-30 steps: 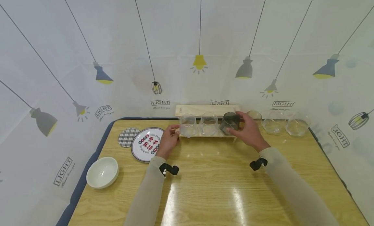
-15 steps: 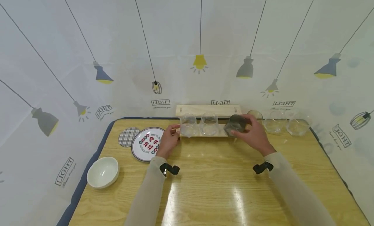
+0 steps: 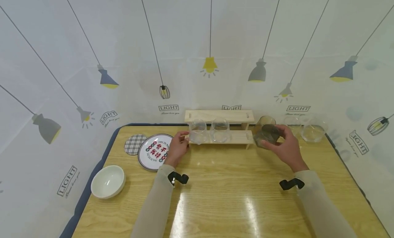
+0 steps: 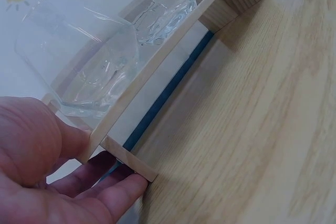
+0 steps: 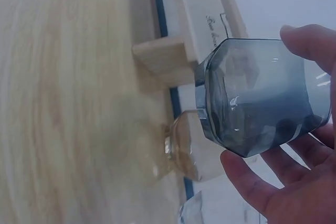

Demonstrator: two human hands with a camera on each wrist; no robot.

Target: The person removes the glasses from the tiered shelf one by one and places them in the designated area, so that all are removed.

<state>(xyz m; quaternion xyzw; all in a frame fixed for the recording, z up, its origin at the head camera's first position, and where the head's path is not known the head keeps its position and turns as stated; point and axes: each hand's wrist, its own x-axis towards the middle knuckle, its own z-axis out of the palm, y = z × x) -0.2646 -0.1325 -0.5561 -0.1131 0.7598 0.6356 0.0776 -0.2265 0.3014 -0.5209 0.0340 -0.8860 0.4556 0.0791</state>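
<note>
My right hand [image 3: 289, 149] grips a smoky grey faceted glass [image 3: 268, 135], held tilted just right of the low two-tier wooden rack [image 3: 238, 137]. In the right wrist view the grey glass [image 5: 257, 95] is between thumb and fingers, above the table. An amber glass [image 5: 191, 142] stands beneath and beyond it. With my left hand [image 3: 178, 147] I hold the rack's left end; in the left wrist view the thumb is at the lower board [image 4: 157, 61] and the fingers at its leg. Two clear glasses, a left one [image 3: 198, 130] and a second [image 3: 220, 130], stand on the lower tier.
Right of the amber glass stand clear glasses, one [image 3: 313, 131] near the table's back right corner. To the left lie a printed plate [image 3: 155, 159], a checked round coaster [image 3: 134, 144] and a white bowl [image 3: 107, 181]. A lamp-printed wall covering [image 3: 197, 91] surrounds the table's back and sides.
My right hand has lifted the grey glass off the lower tier's right end and carried it right, past the rack. My left hand has stayed at the rack's left end.
</note>
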